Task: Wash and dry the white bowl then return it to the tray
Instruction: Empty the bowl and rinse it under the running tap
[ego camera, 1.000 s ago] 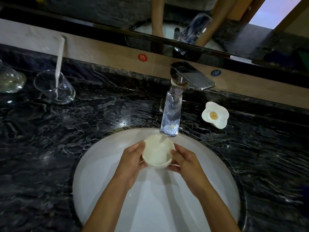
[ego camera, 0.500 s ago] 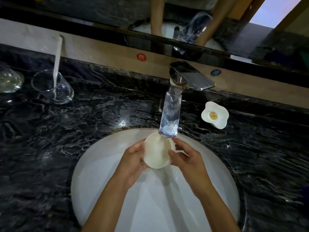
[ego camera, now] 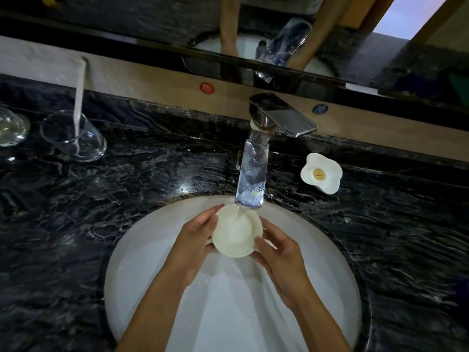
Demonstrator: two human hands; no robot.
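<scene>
The small white bowl [ego camera: 234,233] is held over the white sink basin [ego camera: 142,270], directly under the chrome tap spout [ego camera: 251,179]. Water runs from the spout into the bowl. My left hand [ego camera: 194,241] grips the bowl's left side, thumb on the rim. My right hand [ego camera: 278,255] holds its right and lower side with the fingers curled around it. The bowl is tipped, its opening turned up toward the spout. No tray is in view.
Black marble counter [ego camera: 127,179] surrounds the basin. A glass beaker with a white stick [ego camera: 73,137] and another glass vessel [ego camera: 11,128] stand at the back left. A white flower-shaped dish [ego camera: 321,172] sits right of the tap. A mirror runs along the back.
Both hands have turned and tilted the bowl under the running water; it sits slightly higher and closer to the spout than a second ago.
</scene>
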